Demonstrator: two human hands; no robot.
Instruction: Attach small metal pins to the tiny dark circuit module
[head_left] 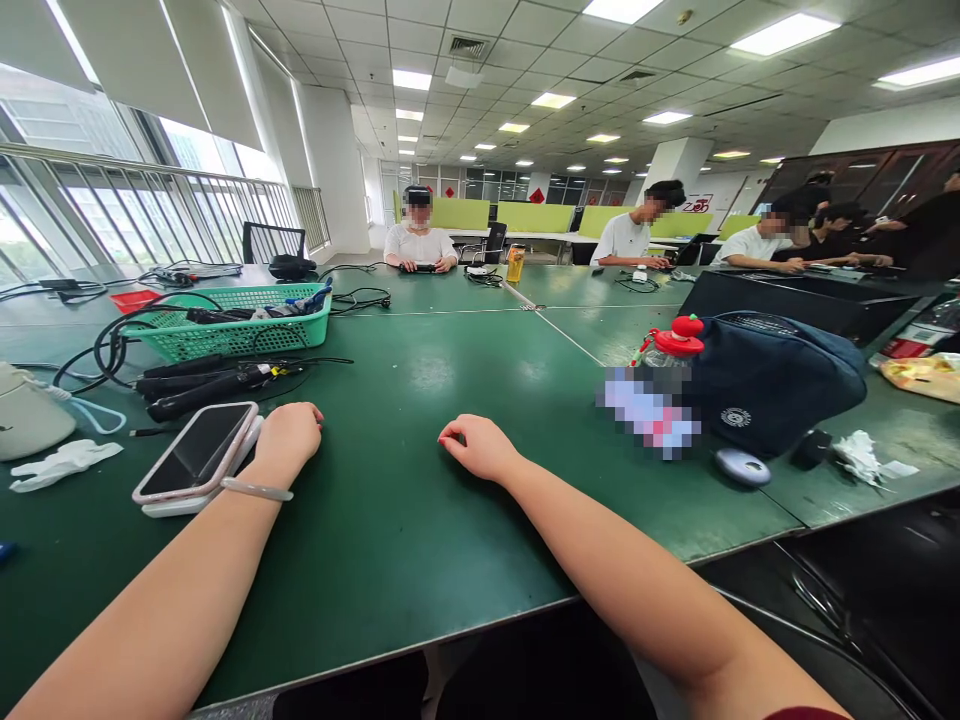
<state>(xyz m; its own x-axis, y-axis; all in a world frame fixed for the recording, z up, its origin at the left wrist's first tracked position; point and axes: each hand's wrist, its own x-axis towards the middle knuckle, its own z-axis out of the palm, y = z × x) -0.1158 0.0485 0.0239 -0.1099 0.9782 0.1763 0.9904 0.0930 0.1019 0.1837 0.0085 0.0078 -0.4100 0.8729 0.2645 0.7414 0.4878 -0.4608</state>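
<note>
My left hand (291, 440) rests on the green table (390, 540), its fingers curled in and partly hidden beneath it. A pale bangle (259, 490) circles that wrist. Just left of it, a phone (199, 455) in a pink-edged case lies face up on top of a white flat object (172, 508). My right hand (480, 447) lies on its side on the tabletop, thumb and fingers bent together with nothing visible in them. Bare green tabletop shows between the two hands.
A green basket (232, 340) holding dark items stands at left, with black cables and rod-like tools (202, 385) before it. At right are a dark blue bag (780, 380), a red-lidded bottle (671, 350) and a lavender oval object (742, 467). Several people sit farther off.
</note>
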